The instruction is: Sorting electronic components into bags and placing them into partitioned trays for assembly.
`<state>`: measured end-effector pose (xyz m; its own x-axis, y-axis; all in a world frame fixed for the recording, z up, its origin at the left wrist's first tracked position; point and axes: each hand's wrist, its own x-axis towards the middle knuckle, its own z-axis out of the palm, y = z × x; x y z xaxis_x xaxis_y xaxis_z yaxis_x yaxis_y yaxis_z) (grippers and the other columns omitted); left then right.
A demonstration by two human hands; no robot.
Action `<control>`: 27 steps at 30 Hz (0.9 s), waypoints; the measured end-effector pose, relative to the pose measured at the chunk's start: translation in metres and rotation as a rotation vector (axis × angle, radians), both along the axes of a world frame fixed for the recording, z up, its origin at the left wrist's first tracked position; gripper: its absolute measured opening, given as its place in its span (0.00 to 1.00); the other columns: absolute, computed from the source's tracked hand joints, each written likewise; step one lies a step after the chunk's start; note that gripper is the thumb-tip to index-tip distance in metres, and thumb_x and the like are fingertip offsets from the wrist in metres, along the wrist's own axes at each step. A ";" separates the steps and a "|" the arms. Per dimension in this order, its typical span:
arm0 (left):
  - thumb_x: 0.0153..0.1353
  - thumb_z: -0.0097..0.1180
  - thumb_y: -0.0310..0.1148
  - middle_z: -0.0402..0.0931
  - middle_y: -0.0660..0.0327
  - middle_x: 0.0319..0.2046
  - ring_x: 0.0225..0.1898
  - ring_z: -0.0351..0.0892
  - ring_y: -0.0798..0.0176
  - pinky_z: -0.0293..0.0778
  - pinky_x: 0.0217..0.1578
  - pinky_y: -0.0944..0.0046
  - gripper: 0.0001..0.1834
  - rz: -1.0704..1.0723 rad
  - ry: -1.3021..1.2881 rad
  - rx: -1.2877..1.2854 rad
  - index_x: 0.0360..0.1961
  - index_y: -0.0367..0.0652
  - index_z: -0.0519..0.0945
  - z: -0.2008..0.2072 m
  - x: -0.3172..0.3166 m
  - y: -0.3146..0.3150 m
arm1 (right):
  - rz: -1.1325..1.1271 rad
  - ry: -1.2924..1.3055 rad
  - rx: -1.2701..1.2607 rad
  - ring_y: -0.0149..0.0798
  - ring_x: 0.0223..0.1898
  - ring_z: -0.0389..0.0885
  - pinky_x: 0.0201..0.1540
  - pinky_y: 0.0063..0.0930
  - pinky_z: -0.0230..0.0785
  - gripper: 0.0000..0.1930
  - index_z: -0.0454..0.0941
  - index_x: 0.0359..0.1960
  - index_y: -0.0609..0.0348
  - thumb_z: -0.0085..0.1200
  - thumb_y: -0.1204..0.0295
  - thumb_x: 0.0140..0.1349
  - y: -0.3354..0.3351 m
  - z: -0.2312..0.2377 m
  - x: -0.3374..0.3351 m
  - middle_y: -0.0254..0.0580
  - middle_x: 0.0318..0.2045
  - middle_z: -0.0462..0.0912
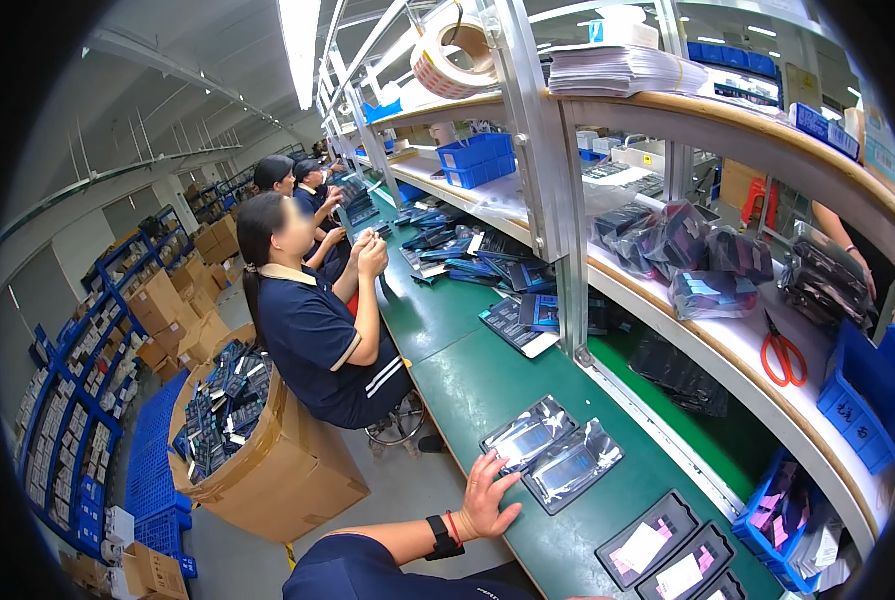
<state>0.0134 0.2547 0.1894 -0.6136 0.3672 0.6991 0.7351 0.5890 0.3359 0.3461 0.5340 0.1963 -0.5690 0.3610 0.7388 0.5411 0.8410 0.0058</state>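
The green worktable point(445, 340) is running from near to far, and a big cardboard carton point(277, 480) is standing at its left. On the near part, two clear-covered black trays point(573, 466) are lying side by side; open black trays point(675, 510) are lying nearer, to the right. The left hand point(484, 500) is spreading open, touching the left covered tray, gripping nothing. The right hand point(589, 598) is barely showing; I cannot tell its opening or hold.
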 end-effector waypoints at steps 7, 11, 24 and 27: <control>0.49 0.57 0.41 0.60 0.41 0.55 0.61 0.54 0.35 0.47 0.61 0.38 0.28 -0.028 0.041 -0.054 0.51 0.39 0.70 -0.007 -0.018 0.001 | 0.034 -0.039 -0.187 0.59 0.59 0.60 0.60 0.53 0.48 0.32 0.63 0.54 0.68 0.52 0.56 0.52 -0.001 0.001 -0.011 0.58 0.54 0.65; 0.49 0.61 0.35 0.53 0.43 0.59 0.64 0.47 0.36 0.46 0.60 0.40 0.31 -0.037 0.015 -0.119 0.53 0.35 0.65 0.030 -0.008 0.014 | -0.092 -0.095 -0.361 0.62 0.63 0.54 0.62 0.56 0.43 0.32 0.60 0.58 0.67 0.53 0.62 0.53 0.008 0.039 -0.002 0.60 0.59 0.60; 0.50 0.58 0.58 0.50 0.46 0.65 0.67 0.42 0.35 0.43 0.59 0.29 0.40 -0.951 -0.251 -0.751 0.61 0.50 0.65 0.062 0.083 0.182 | -0.811 -0.141 -0.814 0.62 0.68 0.40 0.65 0.59 0.36 0.38 0.56 0.66 0.49 0.49 0.45 0.57 0.119 0.037 0.100 0.62 0.67 0.44; 0.51 0.54 0.62 0.48 0.48 0.66 0.68 0.38 0.36 0.43 0.58 0.26 0.43 -0.881 -0.281 -0.862 0.63 0.50 0.62 0.056 0.078 0.169 | -0.798 -0.218 -0.806 0.62 0.68 0.42 0.65 0.57 0.38 0.37 0.57 0.65 0.52 0.46 0.45 0.59 0.108 0.021 0.089 0.63 0.67 0.45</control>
<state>0.0912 0.4239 0.2458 -0.0179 0.9962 -0.0847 0.9542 0.0423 0.2960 0.4349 0.6419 0.2176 -0.0542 0.9975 0.0447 0.9738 0.0627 -0.2187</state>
